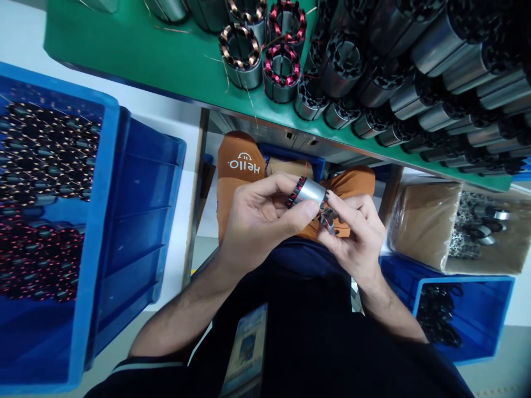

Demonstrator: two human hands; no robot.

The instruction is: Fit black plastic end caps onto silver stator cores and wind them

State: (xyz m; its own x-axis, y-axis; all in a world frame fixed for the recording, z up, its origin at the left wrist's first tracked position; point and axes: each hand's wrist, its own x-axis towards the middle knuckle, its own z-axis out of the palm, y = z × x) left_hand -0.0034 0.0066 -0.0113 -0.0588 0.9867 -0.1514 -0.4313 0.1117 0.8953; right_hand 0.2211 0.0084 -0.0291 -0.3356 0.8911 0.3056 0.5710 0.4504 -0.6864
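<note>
My left hand (265, 215) is closed round a motor stator (310, 191), a silver cylinder with black slotted ends and red wire windings. It is held tilted above my lap, thumb on its near side and fingers behind it. A thin red wire end sticks up from its left end. My right hand (352, 226) is pinched at the stator's right end, its index fingertip touching the black rim. Between that finger and thumb is a small metal tool (327, 219) that looks like snips, mostly hidden by the fingers.
A green bench top (166, 66) ahead carries several stators, some wound with copper or red wire, and rows of black-ended ones at right. On the left, a blue bin (95, 232) holds wound stators. On the right are a cardboard box (431, 221) of metal parts and a blue bin (477, 320) of black parts.
</note>
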